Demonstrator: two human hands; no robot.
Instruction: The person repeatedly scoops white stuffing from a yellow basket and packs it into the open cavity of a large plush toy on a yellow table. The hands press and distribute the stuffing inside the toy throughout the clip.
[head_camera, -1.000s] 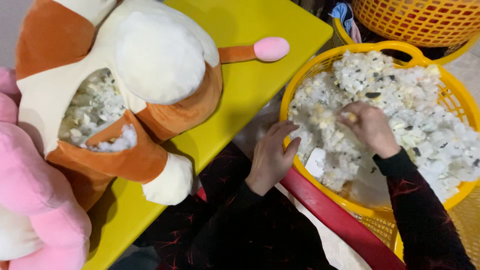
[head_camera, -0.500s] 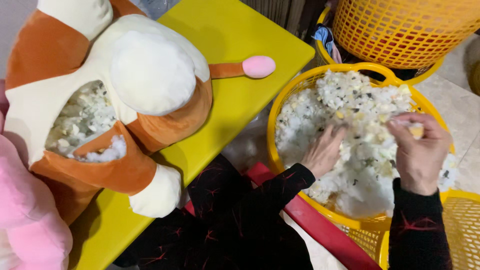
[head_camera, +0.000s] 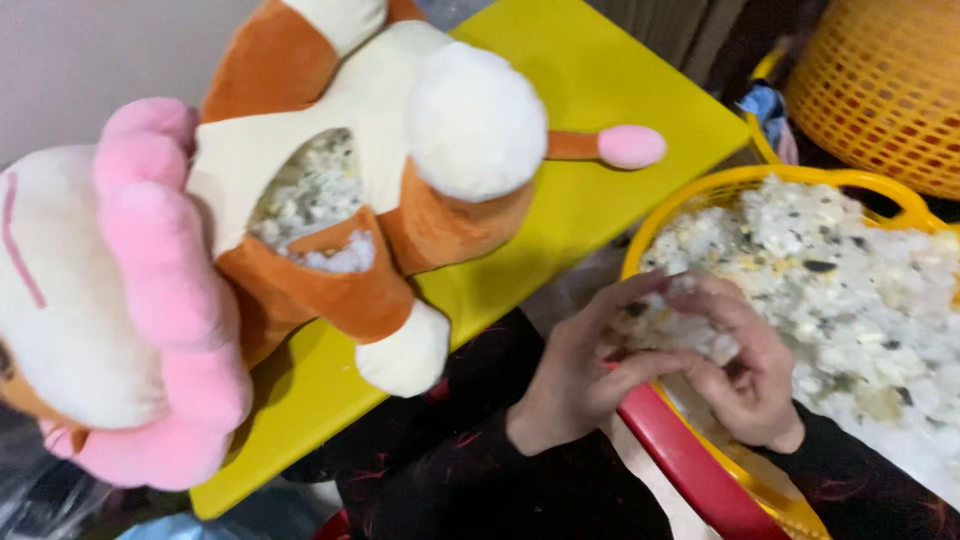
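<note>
Both hands are cupping one clump of shredded foam stuffing (head_camera: 685, 330) between them, just over the near rim of the yellow basket (head_camera: 700, 190). The left hand (head_camera: 580, 375) is closing its fingers (head_camera: 640, 368) under and around the clump from one side, and the right hand (head_camera: 745, 375) is curling its fingers (head_camera: 715, 300) over it from the other side, so both are grasping the same handful and neither is released. The rest of the white and grey stuffing is lying heaped in the basket, beyond and to the right of the fingers. To the left of the fingers, on the yellow worktop (head_camera: 560, 215), the orange and cream plush toy (head_camera: 400, 190) is lying with its seam opening (head_camera: 310, 195) facing up, and this opening is already showing stuffing inside but seems not yet full. A pink and cream plush toy (head_camera: 120, 300) is lying further left, well apart from the hands. I am judging that the step in hand is gathering and pressing a handful. The next move is calling for a firm, closed hold, because loose crumbs can be falling from between the fingers, and for carrying the clump leftward over the red edge (head_camera: 690, 460) to the opening.
</note>
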